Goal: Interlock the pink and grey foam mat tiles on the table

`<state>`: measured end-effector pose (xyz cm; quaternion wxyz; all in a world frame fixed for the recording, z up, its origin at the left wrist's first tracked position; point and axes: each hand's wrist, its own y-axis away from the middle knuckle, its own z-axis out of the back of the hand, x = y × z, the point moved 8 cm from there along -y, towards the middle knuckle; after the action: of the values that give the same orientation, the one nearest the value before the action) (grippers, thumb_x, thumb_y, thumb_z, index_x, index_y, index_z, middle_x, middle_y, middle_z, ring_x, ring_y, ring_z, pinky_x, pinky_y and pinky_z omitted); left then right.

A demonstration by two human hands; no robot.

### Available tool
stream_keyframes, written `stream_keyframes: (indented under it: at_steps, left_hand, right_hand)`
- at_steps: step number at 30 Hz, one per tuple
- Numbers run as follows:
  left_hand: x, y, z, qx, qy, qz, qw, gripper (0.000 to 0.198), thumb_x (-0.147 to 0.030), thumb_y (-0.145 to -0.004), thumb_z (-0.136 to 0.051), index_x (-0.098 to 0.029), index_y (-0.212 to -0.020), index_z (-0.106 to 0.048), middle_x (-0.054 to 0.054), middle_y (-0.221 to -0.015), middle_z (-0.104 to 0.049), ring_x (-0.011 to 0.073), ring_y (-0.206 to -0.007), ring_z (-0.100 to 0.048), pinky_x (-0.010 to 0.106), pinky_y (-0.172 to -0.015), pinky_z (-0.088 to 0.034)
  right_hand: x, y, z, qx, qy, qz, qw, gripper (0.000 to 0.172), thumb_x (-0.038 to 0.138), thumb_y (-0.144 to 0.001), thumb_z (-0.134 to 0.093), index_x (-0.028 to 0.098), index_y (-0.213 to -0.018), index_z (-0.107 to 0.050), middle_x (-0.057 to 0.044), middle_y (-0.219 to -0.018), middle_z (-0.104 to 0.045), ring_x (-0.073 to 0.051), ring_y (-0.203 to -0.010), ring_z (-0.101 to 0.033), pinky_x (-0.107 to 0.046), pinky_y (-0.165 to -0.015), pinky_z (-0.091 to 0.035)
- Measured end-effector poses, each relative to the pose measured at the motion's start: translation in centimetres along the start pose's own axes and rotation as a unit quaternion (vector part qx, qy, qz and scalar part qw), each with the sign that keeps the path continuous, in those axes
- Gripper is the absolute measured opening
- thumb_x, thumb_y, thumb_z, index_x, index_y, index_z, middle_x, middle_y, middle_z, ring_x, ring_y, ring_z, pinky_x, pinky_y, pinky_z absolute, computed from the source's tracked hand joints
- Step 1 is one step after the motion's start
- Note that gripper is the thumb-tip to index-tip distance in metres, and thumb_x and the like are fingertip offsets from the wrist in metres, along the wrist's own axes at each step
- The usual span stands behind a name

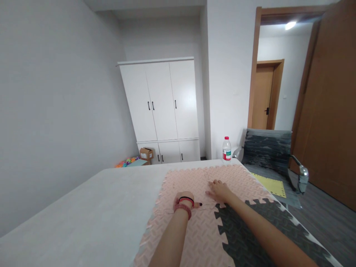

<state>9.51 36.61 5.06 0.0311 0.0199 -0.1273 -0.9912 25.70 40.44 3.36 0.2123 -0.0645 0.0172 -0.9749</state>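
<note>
Pink foam mat tiles (183,181) with a raised pattern lie joined on the white table, and a dark grey tile (244,226) with toothed edges adjoins them at the lower right. My left hand (185,199), with a black-and-red band and a reddish bracelet at the wrist, presses on the pink mat near a seam. Its thumb with a dark nail points right; the other fingers are hidden behind the hand. Farther right, my right hand (219,191) rests palm down on the pink mat with its fingers spread, near another seam. Nothing shows in its grasp.
A clear bottle with a red cap (226,150) stands at the table's (83,207) far right corner. Beyond the right edge is a dark chair (267,148) with a yellow sheet (271,185) on it. Cardboard box (146,153) and white cabinet (164,100) are behind the table.
</note>
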Motion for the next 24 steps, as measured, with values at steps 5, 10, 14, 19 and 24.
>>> stream_keyframes:
  at_steps: [5, 10, 14, 19, 24]
  left_hand:
    - [1.1, -1.2, -1.4, 0.067, -0.039, 0.054, 0.996, 0.039, -0.050, -0.085, -0.054, -0.017, -0.104, -0.061, 0.006, -0.106, -0.066, 0.0180, -0.096, -0.062, 0.041, -0.085, -0.052]
    - [1.6, -1.7, -1.2, 0.079, -0.068, 0.101, 0.989, 0.070, -0.074, -0.058, -0.064, -0.012, -0.090, -0.070, 0.015, -0.087, -0.071, 0.0307, -0.082, -0.068, 0.048, -0.071, -0.056]
    - [1.6, 0.7, -0.7, 0.018, -0.050, 0.105, 0.993, 0.082, -0.078, -0.051, -0.062, -0.007, -0.090, -0.071, 0.022, -0.084, -0.070, 0.0360, -0.078, -0.068, 0.046, -0.065, -0.055]
    - [2.0, 6.2, -0.1, -0.119, 0.007, 0.036, 0.992, 0.084, -0.072, -0.073, -0.043, -0.004, -0.121, -0.055, 0.025, -0.124, -0.056, 0.0334, -0.118, -0.052, 0.044, -0.097, -0.042]
    - [4.8, 10.2, 0.5, -0.106, 0.087, -0.040, 0.990, 0.058, -0.055, -0.084, -0.046, -0.013, -0.123, -0.049, 0.013, -0.127, -0.056, 0.0216, -0.112, -0.056, 0.040, -0.095, -0.043]
  right_hand:
    - [0.0, -2.2, 0.5, -0.021, 0.007, -0.002, 1.000, 0.056, 0.058, -0.089, -0.032, 0.017, -0.110, -0.063, -0.019, -0.119, -0.054, -0.033, -0.113, -0.048, -0.052, -0.092, -0.036]
    - [0.1, -2.8, 0.6, -0.005, 0.000, -0.023, 1.000, 0.055, 0.054, -0.091, -0.029, 0.017, -0.098, -0.069, -0.019, -0.115, -0.057, -0.033, -0.109, -0.053, -0.052, -0.090, -0.039]
    - [1.1, -0.8, 1.1, 0.007, -0.013, -0.026, 1.000, 0.054, 0.053, -0.091, -0.030, 0.019, -0.121, -0.059, -0.019, -0.126, -0.053, -0.033, -0.118, -0.048, -0.051, -0.090, -0.042]
    - [2.7, 7.6, 2.5, 0.032, -0.063, 0.007, 0.998, 0.073, 0.065, -0.088, -0.024, 0.020, -0.145, -0.030, -0.015, -0.149, -0.031, -0.029, -0.135, -0.032, -0.051, -0.108, -0.027]
    - [-0.8, 22.5, 4.5, -0.044, -0.218, 0.033, 0.974, 0.058, 0.062, -0.088, -0.034, 0.033, -0.138, -0.042, -0.001, -0.152, -0.027, -0.021, -0.138, -0.027, -0.038, -0.113, -0.025]
